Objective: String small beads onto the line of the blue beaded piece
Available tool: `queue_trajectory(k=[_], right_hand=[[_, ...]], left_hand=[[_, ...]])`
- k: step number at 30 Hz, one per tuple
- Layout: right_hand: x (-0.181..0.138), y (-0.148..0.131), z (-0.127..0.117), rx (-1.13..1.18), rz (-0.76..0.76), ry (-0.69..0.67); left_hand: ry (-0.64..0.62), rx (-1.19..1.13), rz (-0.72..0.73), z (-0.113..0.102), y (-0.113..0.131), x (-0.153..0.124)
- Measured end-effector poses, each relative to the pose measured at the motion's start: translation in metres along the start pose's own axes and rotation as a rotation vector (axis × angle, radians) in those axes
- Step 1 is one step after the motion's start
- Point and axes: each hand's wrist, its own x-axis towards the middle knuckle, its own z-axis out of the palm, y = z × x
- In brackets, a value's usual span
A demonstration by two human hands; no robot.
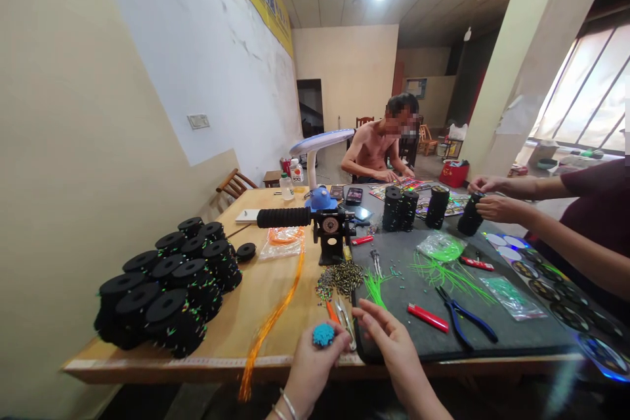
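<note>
My left hand (310, 367) is closed around a round blue bundle of thin strands (323, 335), seen end-on at the front edge of the table. My right hand (394, 344) is beside it with its fingers apart, and I see nothing in them. Just beyond my hands are tweezers (346, 320) and an orange-handled tool (331, 310), partly hidden. A pile of small metallic beads (344, 277) lies past them. Bright green strands (375, 290) spread on the dark mat (388, 321) beyond my right hand. Orange strands (275, 316) hang over the table's front edge.
Black foam spools (167, 305) are stacked at left. A black winding device (331, 236) stands mid-table, before a blue-based lamp (319, 197). Blue-handled pliers (460, 318) and a red lighter (428, 317) lie right. A co-worker's hands (485, 200) touch a spool stack; another person (378, 144) sits opposite.
</note>
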Motion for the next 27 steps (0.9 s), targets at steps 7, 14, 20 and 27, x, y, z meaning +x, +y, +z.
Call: queue_trajectory(k=[7,14,20,27], right_hand=[[-0.003,0.023,0.020,0.089,0.056,-0.065],[0.002,0.017,0.018,0.175,0.096,-0.026],[0.001,0.017,0.019,0.003,0.163,-0.195],[-0.001,0.018,0.033,-0.077,0.122,-0.253]], left_hand=[[0.017,-0.082,0.007,0.002,-0.007,0.000],[0.047,-0.235,-0.103,0.000,-0.006,-0.005],[-0.014,-0.420,-0.243,-0.008,-0.013,-0.006],[-0.003,-0.270,-0.175,-0.003,-0.014,-0.008]])
